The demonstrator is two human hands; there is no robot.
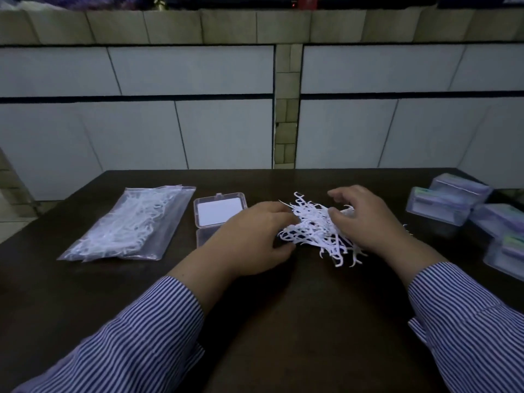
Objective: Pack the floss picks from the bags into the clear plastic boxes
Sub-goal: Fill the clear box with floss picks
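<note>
Pale tiled walling is noted behind a dark bench (283,321), under dim light. A loose heap of white floss picks (314,228) is found lying on the bench at centre, apparently tipped out so that picks can be sorted and gathered by hand. An open clear plastic box (218,212) is placed just left of the heap, its lid laid back; this position is judged to have been chosen for a short transfer. No picks can be made out inside it. A sealed bag (130,224), still full of picks, is set further left, well apart from the working area. Closed boxes (450,204) are stacked at the right edge, presumably finished ones kept clear of the work. The left hand (255,236) is held at the heap's left margin, fingers curled inward against the picks; whether any are actually pinched cannot be told, as the fingertips are hidden. The right hand (365,219) is arched over the heap's right side, fingers bent and partly spread, the tips touching the picks in a raking or gathering posture.
</note>
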